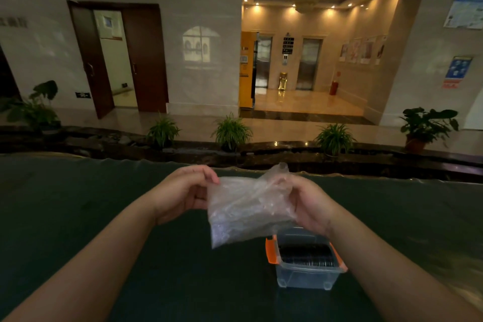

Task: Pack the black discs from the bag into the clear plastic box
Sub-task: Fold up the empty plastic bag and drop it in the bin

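Left hand pinches the bag at its upper left corner, thumb and fingers pressed together on the film. Right hand grips the bunched upper right edge, fingers closed around it. Bag hangs between both hands above the tabletop, looks limp and near empty; can't tell if any discs remain inside. Box sits on the tabletop just below the right hand, lid off, orange clips at the sides. Discs stand on edge in a row inside it. Step looks like late packing or a bag check. Next move probably: open the bag mouth, feel for leftovers, else put the bag aside.
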`<state>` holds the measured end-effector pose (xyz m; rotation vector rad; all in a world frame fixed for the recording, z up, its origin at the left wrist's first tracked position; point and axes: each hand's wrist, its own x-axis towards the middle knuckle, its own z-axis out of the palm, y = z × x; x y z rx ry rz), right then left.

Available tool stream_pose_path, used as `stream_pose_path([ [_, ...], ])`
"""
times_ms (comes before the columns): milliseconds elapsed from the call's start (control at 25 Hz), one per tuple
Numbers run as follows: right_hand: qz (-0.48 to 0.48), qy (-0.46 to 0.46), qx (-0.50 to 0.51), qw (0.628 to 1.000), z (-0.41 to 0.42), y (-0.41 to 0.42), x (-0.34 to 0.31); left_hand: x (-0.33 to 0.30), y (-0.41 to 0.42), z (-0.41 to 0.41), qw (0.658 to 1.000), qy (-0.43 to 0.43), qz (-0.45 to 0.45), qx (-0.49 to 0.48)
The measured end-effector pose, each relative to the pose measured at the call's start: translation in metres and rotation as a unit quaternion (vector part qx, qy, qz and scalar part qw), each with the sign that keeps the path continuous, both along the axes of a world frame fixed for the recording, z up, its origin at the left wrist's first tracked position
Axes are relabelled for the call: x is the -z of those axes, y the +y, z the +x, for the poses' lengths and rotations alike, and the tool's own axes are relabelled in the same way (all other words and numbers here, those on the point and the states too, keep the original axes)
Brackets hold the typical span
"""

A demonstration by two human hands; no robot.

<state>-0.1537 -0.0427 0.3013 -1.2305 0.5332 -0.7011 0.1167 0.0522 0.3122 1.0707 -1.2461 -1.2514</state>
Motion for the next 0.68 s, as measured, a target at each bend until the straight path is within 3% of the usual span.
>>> stream_pose_path([
  [80, -0.016, 0.003, -0.024, 1.0, 0.0, -0.004, -0.004, -0.003, 0.002, -0.001, 0.999, -0.029, 0.002, 0.013],
  [240, -0.219, 0.143, -0.054, 0.964, 0.008, -0.009, -0.017, -0.011, -0.001, -0.016, 0.978, -0.196, 0.051, 0.038],
  [320, -0.245, 0.199, -0.063, 0.947, 0.016, -0.007, -0.03, -0.012, -0.006, -0.031, 0.957, -0.269, 0.069, 0.082],
  [400, -0.241, 0.202, -0.068, 0.947, 0.019, -0.007, -0.039, -0.011, -0.012, -0.045, 0.952, -0.285, 0.068, 0.088],
  [480, -0.221, 0.171, -0.001, 0.96, 0.02, -0.007, -0.04, -0.006, -0.015, -0.05, 0.968, -0.24, 0.055, 0.057],
  [560, -0.146, 0.13, 0.087, 0.977, 0.018, -0.01, -0.03, 0.001, -0.018, -0.051, 0.99, -0.129, 0.05, -0.002],
  [680, -0.062, 0.121, 0.026, 0.99, 0.018, -0.004, -0.001, 0.012, -0.024, -0.055, 0.996, 0.018, 0.052, -0.077],
])
